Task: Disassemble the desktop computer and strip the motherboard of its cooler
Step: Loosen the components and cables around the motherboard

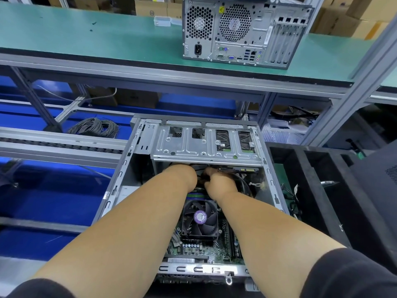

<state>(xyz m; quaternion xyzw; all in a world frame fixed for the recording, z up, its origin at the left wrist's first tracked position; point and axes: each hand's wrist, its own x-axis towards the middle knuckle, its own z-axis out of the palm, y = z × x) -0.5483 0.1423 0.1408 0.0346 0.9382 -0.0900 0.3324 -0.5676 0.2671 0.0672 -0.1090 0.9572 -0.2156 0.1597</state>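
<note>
- Open desktop case (120, 168) lies on its side at lower centre of frame, side panel off, interior facing up at me. Steel shell: stiff, heavy, with stamped edges that look sharp; I'd lift it by the frame rails, not the thin flanges.
- Motherboard (225, 233) sits flat on the case floor, lower centre. Judged thin, brittle and static-sensitive; handle by its edges only once freed.
- Cooler (200, 218) is mounted on the board between my forearms, purple label on the fan hub. Fan blades are light plastic and fragile; the heatsink under them is likely dense. Grip the frame or heatsink sides, never the blades.
- Drive cage (206, 140) spans the upper part of the case; rigid sheet metal.
- Left hand (182, 175) reaches under the near lip of the cage. Fingers are hidden, so I cannot tell how far it is open or what it has.
- Right hand (219, 181) is just beside the left, fingers curled; it appears to pinch a dark cable or connector (202, 179), though the exact item is unclear.
- Cables (242, 181) here are soft and springy. Pull on the plug body, not the wire.
- A second tower (242, 31) stands on the green bench (86, 33) at upper right, untouched.
</note>
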